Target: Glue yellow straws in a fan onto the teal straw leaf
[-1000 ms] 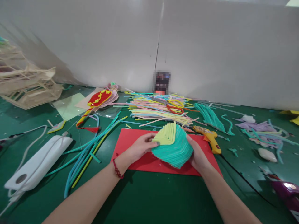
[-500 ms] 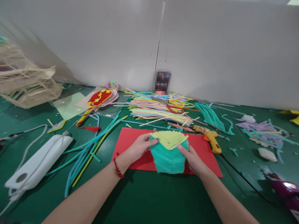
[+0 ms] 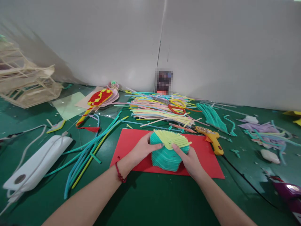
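Note:
Between my hands is a teal piece (image 3: 166, 159) made of pipe cleaners laid side by side, with a yellow-green V-shaped section along its top. My left hand (image 3: 144, 150) grips its left edge, thumb on the front. On the right edge, my right hand (image 3: 190, 159) holds it with the thumb on the yellow-green part. The fingers behind the piece are mostly hidden. Beneath it lies a red sheet (image 3: 208, 163) on the green table.
Behind are a pile of pipe cleaners (image 3: 162, 113) and scissors (image 3: 177, 108). A yellow glue gun (image 3: 215, 142) lies right of the sheet, its black cable running toward the front right. A white power strip (image 3: 39, 163) and loose pipe cleaners (image 3: 94, 153) are at left.
The teal piece has turned and tilted in my hands, its lower edge shifting slightly left. Both thumbs have moved a little lower or inward on it.

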`<state>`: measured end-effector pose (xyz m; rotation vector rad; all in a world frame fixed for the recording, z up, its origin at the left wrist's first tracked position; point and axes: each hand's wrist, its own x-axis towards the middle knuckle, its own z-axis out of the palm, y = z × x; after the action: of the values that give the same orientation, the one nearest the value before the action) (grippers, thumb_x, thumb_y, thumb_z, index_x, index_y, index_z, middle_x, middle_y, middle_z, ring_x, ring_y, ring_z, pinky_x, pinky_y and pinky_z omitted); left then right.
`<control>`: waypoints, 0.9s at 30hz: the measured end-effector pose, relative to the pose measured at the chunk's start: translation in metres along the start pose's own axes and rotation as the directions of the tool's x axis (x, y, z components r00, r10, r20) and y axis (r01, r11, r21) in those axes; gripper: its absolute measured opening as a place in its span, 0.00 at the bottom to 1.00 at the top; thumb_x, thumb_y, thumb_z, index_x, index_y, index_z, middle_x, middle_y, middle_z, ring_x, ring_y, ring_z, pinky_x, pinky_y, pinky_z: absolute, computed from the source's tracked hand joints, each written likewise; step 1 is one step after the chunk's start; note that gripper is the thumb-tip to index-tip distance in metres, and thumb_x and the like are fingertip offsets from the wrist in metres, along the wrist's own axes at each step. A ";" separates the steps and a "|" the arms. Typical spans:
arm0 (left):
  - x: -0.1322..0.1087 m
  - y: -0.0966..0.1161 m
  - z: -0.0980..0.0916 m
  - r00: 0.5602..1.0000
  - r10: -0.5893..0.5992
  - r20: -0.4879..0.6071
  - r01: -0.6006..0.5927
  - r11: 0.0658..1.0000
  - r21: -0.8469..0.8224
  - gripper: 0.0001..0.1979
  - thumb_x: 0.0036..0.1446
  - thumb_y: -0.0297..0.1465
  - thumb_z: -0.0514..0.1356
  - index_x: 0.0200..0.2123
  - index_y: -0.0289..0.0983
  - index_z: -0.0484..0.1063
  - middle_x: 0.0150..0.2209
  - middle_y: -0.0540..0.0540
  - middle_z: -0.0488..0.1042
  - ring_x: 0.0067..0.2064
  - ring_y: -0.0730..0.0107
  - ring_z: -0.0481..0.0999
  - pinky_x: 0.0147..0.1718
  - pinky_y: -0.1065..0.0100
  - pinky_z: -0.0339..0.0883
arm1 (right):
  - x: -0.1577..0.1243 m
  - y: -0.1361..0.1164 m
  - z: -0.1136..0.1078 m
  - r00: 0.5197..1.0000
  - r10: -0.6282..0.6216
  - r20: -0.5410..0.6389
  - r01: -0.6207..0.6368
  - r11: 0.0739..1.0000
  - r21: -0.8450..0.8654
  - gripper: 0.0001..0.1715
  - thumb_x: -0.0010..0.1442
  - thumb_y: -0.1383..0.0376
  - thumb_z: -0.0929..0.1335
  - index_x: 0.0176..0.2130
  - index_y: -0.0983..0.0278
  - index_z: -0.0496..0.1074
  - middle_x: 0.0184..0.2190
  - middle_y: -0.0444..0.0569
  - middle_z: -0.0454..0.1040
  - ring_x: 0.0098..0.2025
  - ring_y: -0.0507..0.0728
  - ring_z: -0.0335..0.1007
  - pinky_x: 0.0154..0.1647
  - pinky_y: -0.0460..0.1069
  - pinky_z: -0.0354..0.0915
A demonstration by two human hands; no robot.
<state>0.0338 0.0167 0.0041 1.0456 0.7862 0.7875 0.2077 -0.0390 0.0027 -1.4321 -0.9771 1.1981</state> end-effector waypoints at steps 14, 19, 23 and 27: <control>-0.001 -0.002 0.004 0.998 -0.013 -0.065 0.013 1.000 -0.007 0.23 0.41 0.32 0.71 0.43 0.35 0.73 0.48 0.39 0.76 0.48 0.53 0.76 0.45 0.58 0.69 | 0.001 0.002 -0.002 1.000 0.003 0.009 -0.002 0.996 -0.086 0.24 0.48 0.50 0.73 0.39 0.63 0.78 0.43 0.51 0.79 0.50 0.66 0.72 0.50 0.59 0.69; -0.001 -0.002 0.004 0.998 -0.022 -0.067 0.023 1.000 0.007 0.22 0.42 0.31 0.70 0.43 0.35 0.72 0.49 0.40 0.76 0.48 0.54 0.76 0.45 0.59 0.69 | 0.002 0.003 -0.003 0.999 0.032 -0.004 -0.032 0.997 -0.074 0.24 0.47 0.50 0.73 0.39 0.63 0.78 0.43 0.51 0.79 0.50 0.67 0.72 0.49 0.59 0.69; 0.000 -0.003 0.004 0.996 -0.021 -0.085 0.023 1.000 0.017 0.23 0.41 0.31 0.70 0.44 0.35 0.72 0.49 0.40 0.76 0.48 0.54 0.76 0.45 0.58 0.69 | 0.003 0.003 -0.003 0.999 0.036 -0.001 -0.036 0.996 -0.080 0.25 0.47 0.49 0.73 0.39 0.63 0.79 0.43 0.51 0.79 0.51 0.67 0.72 0.50 0.59 0.69; 0.001 -0.004 0.004 0.993 -0.007 -0.116 0.012 0.999 0.044 0.22 0.42 0.31 0.69 0.43 0.35 0.72 0.48 0.40 0.77 0.48 0.54 0.75 0.45 0.58 0.69 | 0.003 0.003 -0.003 1.000 0.009 0.001 -0.009 0.994 -0.113 0.25 0.48 0.49 0.72 0.39 0.64 0.78 0.43 0.52 0.79 0.51 0.67 0.72 0.51 0.59 0.69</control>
<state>0.0384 0.0144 0.0016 1.0419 0.9105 0.8317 0.2111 -0.0373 -0.0003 -1.5257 -1.0550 1.1663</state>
